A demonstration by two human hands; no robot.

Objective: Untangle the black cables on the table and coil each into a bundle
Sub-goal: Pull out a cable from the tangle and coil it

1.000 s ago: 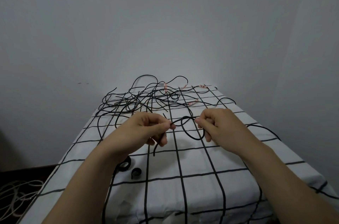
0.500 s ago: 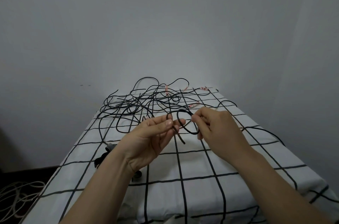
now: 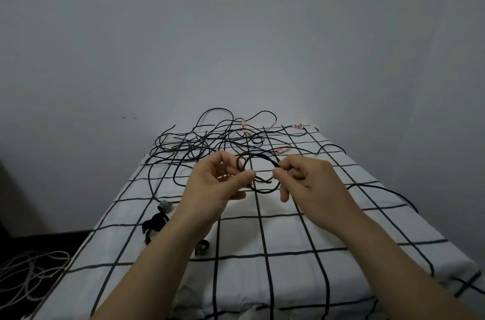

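Note:
A small loop of black cable [image 3: 259, 190] hangs between my two hands above the middle of the table. My left hand [image 3: 217, 183] pinches the loop's left side between thumb and fingers. My right hand [image 3: 304, 183] pinches its right side with thumb and forefinger. Behind them, a tangle of black cables [image 3: 210, 141] sprawls over the far half of the table, some with pink-and-white tags. One cable strand [image 3: 388, 190] trails off to the right across the cloth.
The table wears a white cloth with a black grid [image 3: 288, 254]. Black and grey strap ties [image 3: 157, 222] and a small curled strap [image 3: 202, 246] lie at the near left. White cord [image 3: 29, 272] lies on the dark floor at left. A grey wall stands behind.
Both hands have risen and turned. The single cable loop has grown into a rounder coil with a second turn between the hands. The view has tilted slightly.

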